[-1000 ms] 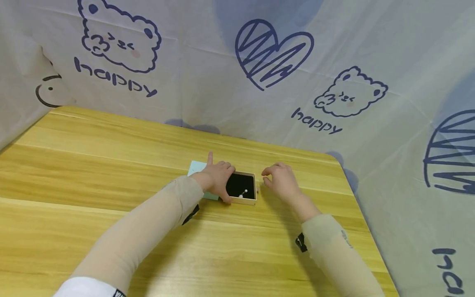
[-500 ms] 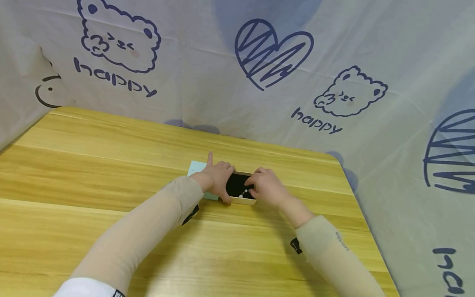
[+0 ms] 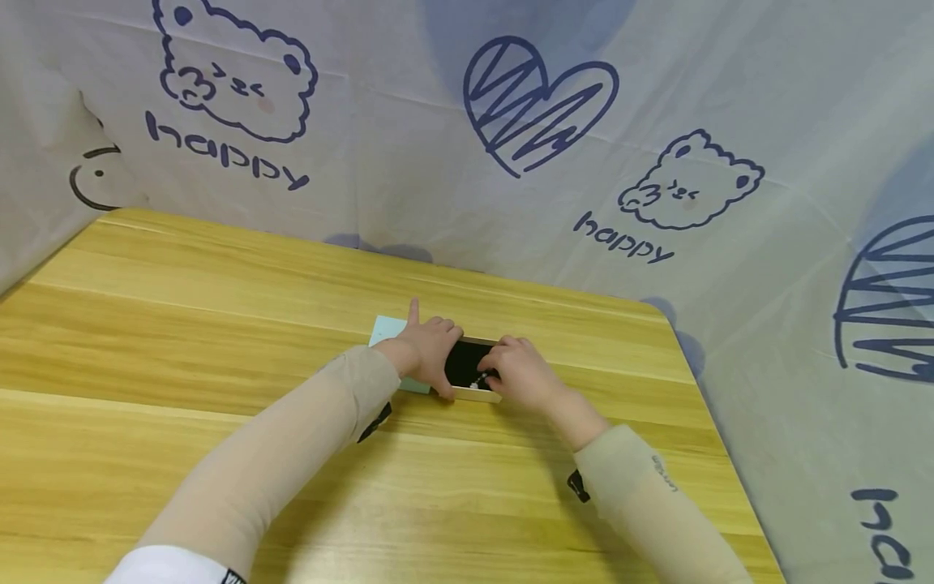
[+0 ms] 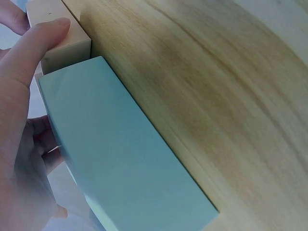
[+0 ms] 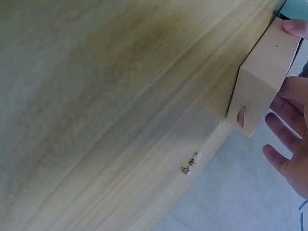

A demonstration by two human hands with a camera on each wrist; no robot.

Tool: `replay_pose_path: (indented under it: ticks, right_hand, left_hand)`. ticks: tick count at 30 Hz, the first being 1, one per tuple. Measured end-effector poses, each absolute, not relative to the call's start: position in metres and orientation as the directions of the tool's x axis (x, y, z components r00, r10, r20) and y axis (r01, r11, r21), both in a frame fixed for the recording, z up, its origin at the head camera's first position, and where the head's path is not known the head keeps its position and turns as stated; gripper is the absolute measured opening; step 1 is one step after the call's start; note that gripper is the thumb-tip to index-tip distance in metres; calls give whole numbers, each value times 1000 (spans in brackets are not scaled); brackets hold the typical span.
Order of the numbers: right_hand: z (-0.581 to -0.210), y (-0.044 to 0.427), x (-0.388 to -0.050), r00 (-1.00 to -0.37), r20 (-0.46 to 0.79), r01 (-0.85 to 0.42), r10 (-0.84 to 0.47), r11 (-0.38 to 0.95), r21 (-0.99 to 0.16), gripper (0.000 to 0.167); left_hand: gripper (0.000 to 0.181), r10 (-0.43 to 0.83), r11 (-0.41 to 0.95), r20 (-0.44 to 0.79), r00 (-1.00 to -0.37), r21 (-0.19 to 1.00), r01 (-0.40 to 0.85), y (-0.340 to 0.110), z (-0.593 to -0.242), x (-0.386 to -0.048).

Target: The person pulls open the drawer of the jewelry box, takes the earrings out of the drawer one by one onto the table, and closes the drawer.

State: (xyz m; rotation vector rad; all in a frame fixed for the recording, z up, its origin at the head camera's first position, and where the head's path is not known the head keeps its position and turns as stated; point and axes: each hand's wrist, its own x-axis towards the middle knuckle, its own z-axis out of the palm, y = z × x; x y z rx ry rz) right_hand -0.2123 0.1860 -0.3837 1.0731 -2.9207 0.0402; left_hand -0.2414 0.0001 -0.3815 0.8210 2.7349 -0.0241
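Observation:
My left hand (image 3: 429, 349) grips a shallow pale box (image 3: 477, 396), thumb on the near side and fingers over the far side. A teal box (image 3: 387, 327) adjoins its left end, partly under the hand; the left wrist view shows the teal box (image 4: 125, 154) large, beside my left thumb. Inside the black-lined pale box lies small silver-white jewelry (image 3: 475, 384). My right hand (image 3: 527, 377) reaches over the box's right end, its fingertips pinching at the jewelry's upper part and partly hiding it. Its outer fingers are spread in the right wrist view.
Another small shiny piece (image 5: 191, 163) lies on the table past the notched box end in the right wrist view. The wooden table (image 3: 219, 341) backs onto a pale cloth (image 3: 409, 162) with blue drawings.
My right hand has moved left from beside the box, fingertips now inside at the jewelry. My left hand and the boxes have stayed in place.

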Motion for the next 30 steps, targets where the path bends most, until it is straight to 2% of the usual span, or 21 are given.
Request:
replay_pose_path:
  ticks: [11, 30]
  right_hand:
    - [-387, 185, -214, -740, 79, -670, -667, 743, -1, 8]
    - [-386, 185, -214, -715, 130, -694, -686, 719, -25, 11]
  left_hand:
    - [99, 540, 837, -273, -796, 79, 541, 1, -381, -241]
    - [97, 535, 840, -278, -798, 71, 539, 0, -380, -240]
